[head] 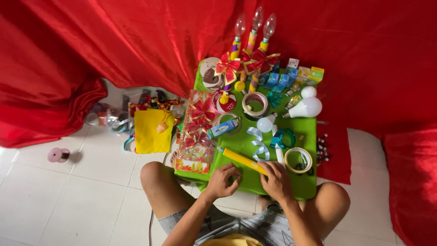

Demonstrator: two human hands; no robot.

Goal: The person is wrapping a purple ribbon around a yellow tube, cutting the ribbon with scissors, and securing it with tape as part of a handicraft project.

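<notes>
1. The left hand (223, 180) was curled at the near edge of the green table (246, 182), fingers bent in around something small that could not be made out, close to the near end of the yellow tube (241, 160).
2. The right hand (275, 180) was clamped down over the yellow tube's near right end, fingers folded over it; the tube ran slantwise up to the left across the table.
3. Just right of that hand lay a roll of clear tape (298, 160); beyond it, a teal ribbon roll (285, 138) and a pale blue ribbon curl (258, 143).
4. A flat pack of red bows (198, 132) sat along the table's left side, small blue boxes (277, 79) at the far right, white bulbs (307, 107) near them.
5. Three candle-shaped lamps (252, 32) stood at the far edge.
6. White floor tiles (54, 205) lay below, and red satin cloth (114, 41) draped behind.
</notes>
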